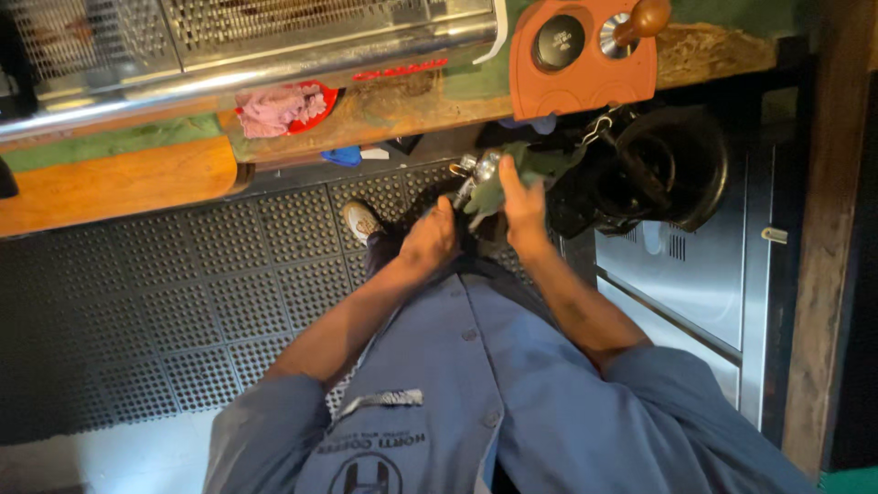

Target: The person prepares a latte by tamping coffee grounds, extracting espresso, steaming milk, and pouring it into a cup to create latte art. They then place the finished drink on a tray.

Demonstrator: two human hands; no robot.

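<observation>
A metal portafilter (476, 174) sat low in the middle of the view, just below the edge of the wooden counter (119, 183), wrapped partly in a green cloth (521, 169); only its shiny round head and a bit of handle showed past the cloth. The right hand (523, 206) was closed over the cloth, fingers curled around it and thumb pressed against the fabric, touching the portafilter through it; the left hand (428, 240) was shut around the dark handle end just beside it, knuckles up, though the exact grip was partly hidden. Both forearms ran down to rolled blue shirt sleeves (476, 402) at the near edge. Right of the hands stood a dark round bin (672, 165) with a bar across its mouth, set against a steel cabinet front (704, 274); above it on the counter lay an orange tamping mat (585, 69) holding a tamper with a wooden knob (645, 18). Further left, a pink cloth (274, 108) rested under the chrome front of an espresso machine (256, 55); a black studded rubber mat (183, 302) covered the floor, with one shoe (361, 220) on it.
</observation>
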